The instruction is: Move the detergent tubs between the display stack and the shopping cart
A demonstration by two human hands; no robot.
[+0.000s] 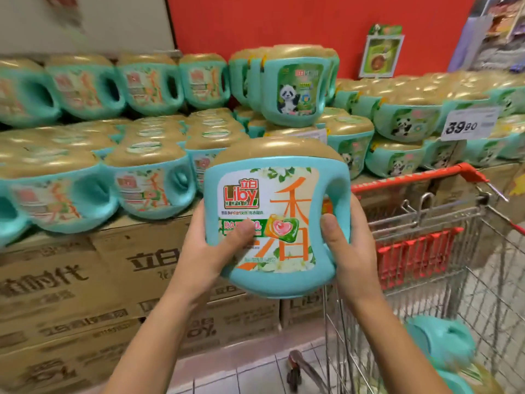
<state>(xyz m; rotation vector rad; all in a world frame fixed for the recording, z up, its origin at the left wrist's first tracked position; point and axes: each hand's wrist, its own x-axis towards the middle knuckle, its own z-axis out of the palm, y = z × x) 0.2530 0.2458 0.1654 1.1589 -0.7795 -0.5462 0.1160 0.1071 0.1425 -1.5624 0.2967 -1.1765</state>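
Observation:
I hold a teal detergent tub (pixel 279 200) with a gold lid and a Liby label upright in mid-air, between the display stack (pixel 147 177) and the shopping cart (pixel 443 240). My left hand (pixel 211 251) grips its lower left side, thumb across the label. Curled round the tub's handle on the right side is my right hand (pixel 345 240). Another teal tub (pixel 443 339) lies inside the cart at the lower right, blurred.
Rows of the same tubs fill the stack at left and back, resting on brown cardboard cartons (pixel 119 280). More panda-label tubs (pixel 403 123) sit behind the cart with a 39.90 price tag (pixel 468 123). A red wall (pixel 284 24) stands behind. Tiled floor shows below.

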